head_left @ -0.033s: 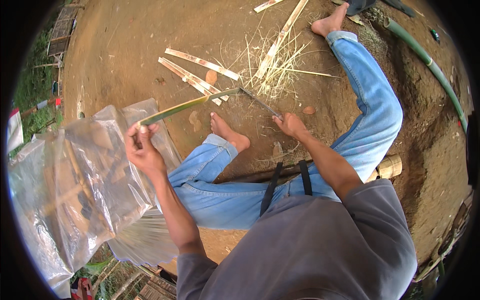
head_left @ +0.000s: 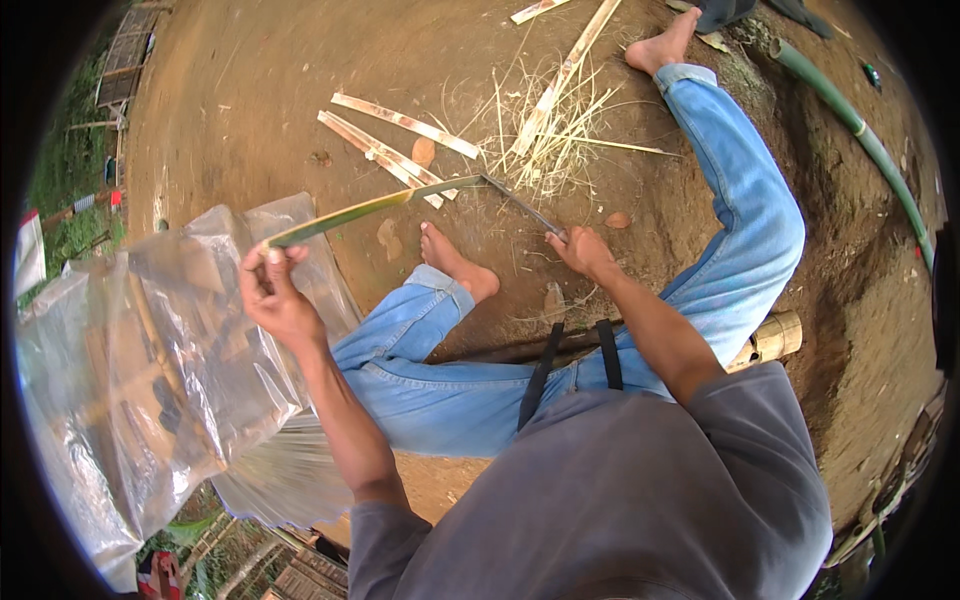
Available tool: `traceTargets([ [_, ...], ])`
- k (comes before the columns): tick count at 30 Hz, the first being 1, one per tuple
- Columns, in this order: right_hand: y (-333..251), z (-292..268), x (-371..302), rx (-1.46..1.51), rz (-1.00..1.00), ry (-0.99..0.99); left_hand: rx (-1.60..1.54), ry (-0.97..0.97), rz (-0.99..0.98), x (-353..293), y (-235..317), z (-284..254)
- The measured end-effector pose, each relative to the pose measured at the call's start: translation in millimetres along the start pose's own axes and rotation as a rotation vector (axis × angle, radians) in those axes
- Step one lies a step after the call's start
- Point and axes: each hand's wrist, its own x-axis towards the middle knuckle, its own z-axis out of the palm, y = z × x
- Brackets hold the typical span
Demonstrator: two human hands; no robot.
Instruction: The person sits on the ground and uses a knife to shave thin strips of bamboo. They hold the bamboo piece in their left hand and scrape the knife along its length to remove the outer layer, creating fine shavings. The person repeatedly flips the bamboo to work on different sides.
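Strip (head_left: 365,211) was btwn the hands, long axis running from near left to far right. Plastic (head_left: 215,345) lay left, beside L hand (head_left: 284,302), whose thumb & fingers pinched strip's left end; strip stretched right & slightly far from them. Its other end met knife (head_left: 521,207) near the tip; exact contact unclear. Shavings (head_left: 565,145) lay beyond. R hand (head_left: 584,252), apart from strip, gripped knife's handle, fingers wrapped.

Bamboo strip (head_left: 372,207): long, green-tan; is slanting toward 2 o'clock, lying 10 o'clock from view centre.
Knife (head_left: 525,208): thin, dark; is pointing toward 10 o'clock, tip seemingly meeting the strip.
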Motion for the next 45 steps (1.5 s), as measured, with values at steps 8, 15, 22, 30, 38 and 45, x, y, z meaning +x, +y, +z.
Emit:
traceTargets([
  [8, -90.3, -12.7, -40.6, 0.026, -0.450, 0.233, -0.396, -0.026, 0.065, 82.9, 71.7, -29.5],
  [15, -144.2, -30.6, -87.7, 0.551, -0.413, -0.476, -0.229, -0.058, -0.185, 78.4, 70.8, 54.2],
  [22, -132.5, -43.1, -109.6, 0.791, 0.051, -0.574, 0.030, -1.029, 0.026, -160.7, 77.1, 21.4],
  [30, -138.6, -16.5, -98.6, 0.934, 0.107, -0.619, 0.242, -0.689, 0.353, -154.5, 48.5, 20.1],
  [38, 3.5, 38.8, -4.0, -0.486, -0.062, 0.098, 0.021, -0.136, -0.158, -81.1, 38.2, -8.8],
  [45, 26.8, 31.6, 34.6, -0.416, 0.055, -0.180, 0.125, -0.210, -0.336, -69.4, 15.1, -63.5],
])
